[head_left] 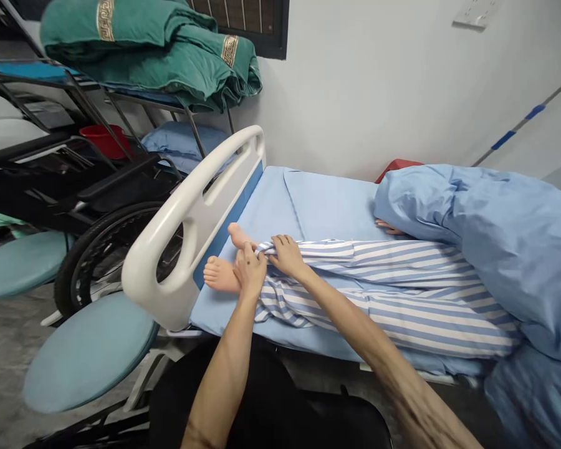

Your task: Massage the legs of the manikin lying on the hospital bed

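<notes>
Now the left hand and right hand are pinching the striped trouser cuff; tugging hard could snag the mannequin's foot.

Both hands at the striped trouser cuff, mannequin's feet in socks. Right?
Wrong on the socks: the mannequin's feet are bare, as the head view shows. The rest stands: the left hand and right hand are at the striped trouser cuff.
</notes>
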